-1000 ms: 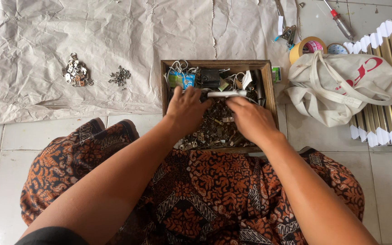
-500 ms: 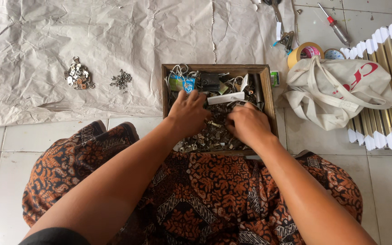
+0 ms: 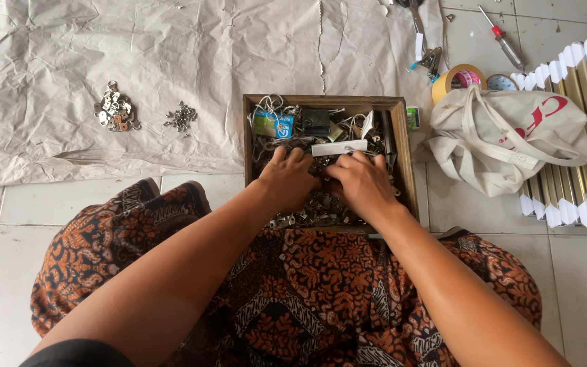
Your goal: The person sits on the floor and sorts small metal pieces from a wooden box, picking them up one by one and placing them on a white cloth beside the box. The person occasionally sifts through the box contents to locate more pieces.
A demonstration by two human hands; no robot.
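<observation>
Hands (image 3: 327, 182) closer, perhaps gripping hardware (image 3: 317, 207).

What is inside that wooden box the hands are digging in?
The wooden box holds small metal hardware, tangled wire, a blue packet and a white strip. The left hand and right hand cover the middle.

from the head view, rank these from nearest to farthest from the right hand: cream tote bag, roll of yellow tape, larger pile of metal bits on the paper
From the right hand:
1. Cream tote bag, to its right on the floor.
2. Roll of yellow tape, behind the bag, upper right.
3. Larger pile of metal bits, far left on the paper.
</observation>
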